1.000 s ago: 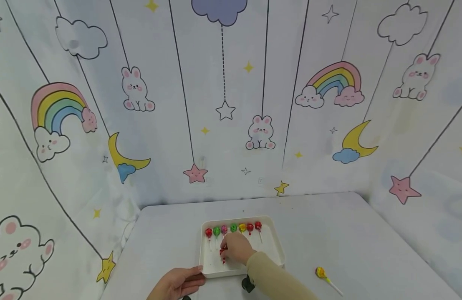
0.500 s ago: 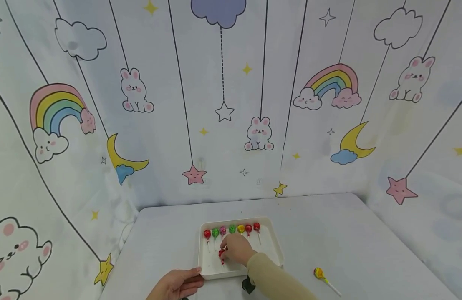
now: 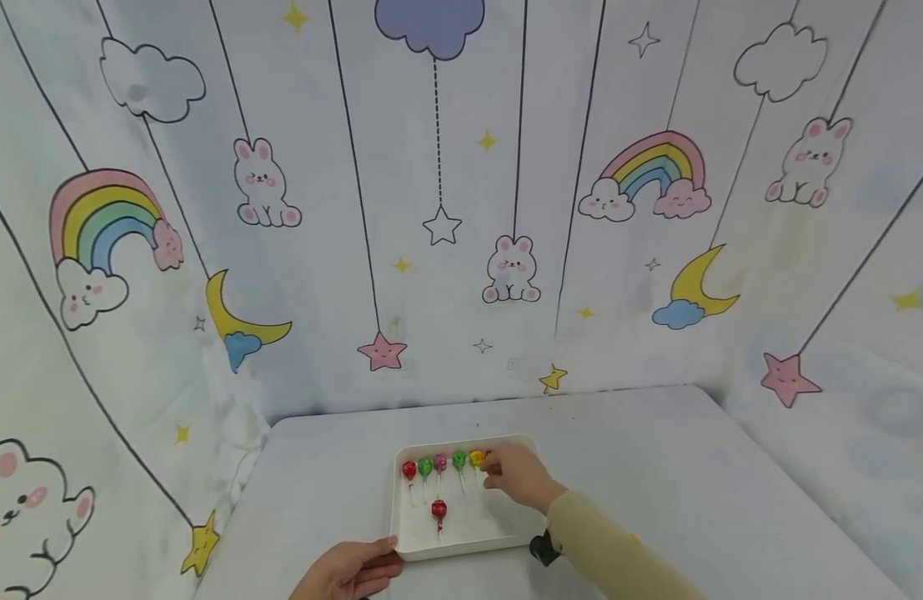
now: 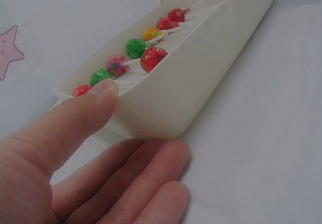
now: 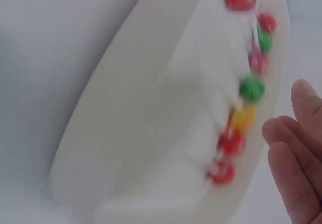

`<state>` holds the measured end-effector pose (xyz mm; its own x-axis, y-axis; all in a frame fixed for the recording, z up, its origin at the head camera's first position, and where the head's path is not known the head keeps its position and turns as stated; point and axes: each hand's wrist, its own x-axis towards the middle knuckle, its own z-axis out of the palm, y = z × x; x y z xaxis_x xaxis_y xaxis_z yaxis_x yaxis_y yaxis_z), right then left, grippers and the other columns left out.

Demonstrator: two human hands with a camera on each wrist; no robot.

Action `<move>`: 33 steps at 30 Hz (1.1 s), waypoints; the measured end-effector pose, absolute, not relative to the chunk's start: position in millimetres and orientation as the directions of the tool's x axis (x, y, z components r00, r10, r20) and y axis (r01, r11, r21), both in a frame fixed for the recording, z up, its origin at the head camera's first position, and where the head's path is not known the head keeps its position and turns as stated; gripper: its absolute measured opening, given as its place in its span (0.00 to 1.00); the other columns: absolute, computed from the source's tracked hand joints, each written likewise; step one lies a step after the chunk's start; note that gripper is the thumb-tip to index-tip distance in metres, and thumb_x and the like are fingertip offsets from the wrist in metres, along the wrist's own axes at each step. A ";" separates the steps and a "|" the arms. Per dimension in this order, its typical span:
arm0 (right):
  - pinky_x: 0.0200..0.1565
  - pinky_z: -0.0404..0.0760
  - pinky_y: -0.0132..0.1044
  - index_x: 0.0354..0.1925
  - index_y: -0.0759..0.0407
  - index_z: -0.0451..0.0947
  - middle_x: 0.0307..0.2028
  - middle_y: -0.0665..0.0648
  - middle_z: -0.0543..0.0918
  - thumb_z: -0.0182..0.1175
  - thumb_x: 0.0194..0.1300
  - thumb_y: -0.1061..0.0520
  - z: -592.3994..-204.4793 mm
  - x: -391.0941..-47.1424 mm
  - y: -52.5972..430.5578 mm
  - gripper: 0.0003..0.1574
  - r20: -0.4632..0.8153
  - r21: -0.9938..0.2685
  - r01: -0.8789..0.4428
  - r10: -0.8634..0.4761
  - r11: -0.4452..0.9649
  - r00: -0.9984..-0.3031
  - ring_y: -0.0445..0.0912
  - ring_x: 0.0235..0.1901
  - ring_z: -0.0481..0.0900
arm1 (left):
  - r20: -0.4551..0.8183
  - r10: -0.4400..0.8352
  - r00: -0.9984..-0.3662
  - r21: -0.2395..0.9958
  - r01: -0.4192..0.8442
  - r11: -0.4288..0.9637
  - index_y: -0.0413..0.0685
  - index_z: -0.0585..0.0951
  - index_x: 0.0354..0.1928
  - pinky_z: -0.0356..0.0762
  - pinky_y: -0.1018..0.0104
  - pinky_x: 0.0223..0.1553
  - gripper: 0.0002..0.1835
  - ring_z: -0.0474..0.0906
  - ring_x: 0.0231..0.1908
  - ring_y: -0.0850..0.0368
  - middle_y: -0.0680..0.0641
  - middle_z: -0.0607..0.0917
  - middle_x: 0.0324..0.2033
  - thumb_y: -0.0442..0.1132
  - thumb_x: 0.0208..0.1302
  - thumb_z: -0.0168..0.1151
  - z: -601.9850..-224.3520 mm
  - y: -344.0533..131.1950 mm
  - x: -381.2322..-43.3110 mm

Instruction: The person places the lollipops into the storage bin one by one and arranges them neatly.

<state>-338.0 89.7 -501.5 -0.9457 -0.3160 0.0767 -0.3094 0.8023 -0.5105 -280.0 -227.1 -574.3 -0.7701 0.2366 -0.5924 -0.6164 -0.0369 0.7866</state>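
A white tray (image 3: 461, 546) holds a row of lollipops along its far side, in red, green, pink and yellow wrappers. One red lollipop (image 3: 439, 510) lies apart, nearer the tray's front. My left hand (image 3: 348, 568) grips the tray's near left corner, thumb (image 4: 103, 95) on the rim and fingers below. Over the tray's right part hovers my right hand (image 3: 523, 477), fingers loosely bent and holding nothing, covering the rightmost lollipops in the head view. In the right wrist view, the row's green lollipop (image 5: 252, 88) lies near those fingers.
A yellow lollipop (image 3: 633, 537) on the table is mostly hidden behind my right sleeve (image 3: 611, 550). A black object (image 3: 544, 548) sits by the right wrist. Behind the white table (image 3: 694, 467) stands a wall (image 3: 641, 358) printed with cartoons.
My right hand has let go of the red lollipop at the tray's front and moved right and up toward the row's right end. The left hand stays at the corner.
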 end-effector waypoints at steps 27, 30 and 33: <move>0.44 0.89 0.47 0.41 0.58 0.90 0.38 0.53 0.90 0.76 0.54 0.64 -529.9 -287.2 296.1 0.13 -0.231 -0.625 -0.125 -0.336 0.770 -0.913 0.48 0.40 0.86 | -0.598 0.249 -0.762 0.785 -0.619 -0.005 0.27 0.82 0.54 0.88 0.65 0.51 0.27 0.90 0.40 0.57 0.46 0.92 0.36 0.45 0.65 0.72 -569.0 -231.2 -280.8; 0.43 0.89 0.46 0.38 0.57 0.91 0.37 0.52 0.90 0.76 0.54 0.65 -530.1 -283.2 294.9 0.11 -0.239 -0.617 -0.121 -0.331 0.778 -0.913 0.47 0.39 0.86 | -0.593 0.263 -0.761 0.788 -0.615 -0.004 0.28 0.83 0.53 0.87 0.65 0.51 0.25 0.90 0.40 0.58 0.46 0.92 0.36 0.45 0.66 0.71 -571.2 -229.2 -281.1; 0.42 0.88 0.45 0.37 0.56 0.91 0.36 0.51 0.90 0.75 0.55 0.66 -529.0 -278.9 295.0 0.11 -0.235 -0.606 -0.116 -0.317 0.787 -0.919 0.46 0.38 0.84 | -0.577 0.286 -0.765 0.797 -0.604 -0.010 0.28 0.83 0.53 0.87 0.66 0.50 0.24 0.90 0.40 0.58 0.46 0.92 0.36 0.45 0.67 0.70 -572.8 -227.7 -281.1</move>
<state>-278.9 295.0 -529.0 -0.9190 -0.3165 -0.2350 -0.1161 0.7869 -0.6060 -281.1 -227.7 -572.8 -0.7651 0.2855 -0.5771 -0.6045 -0.0097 0.7966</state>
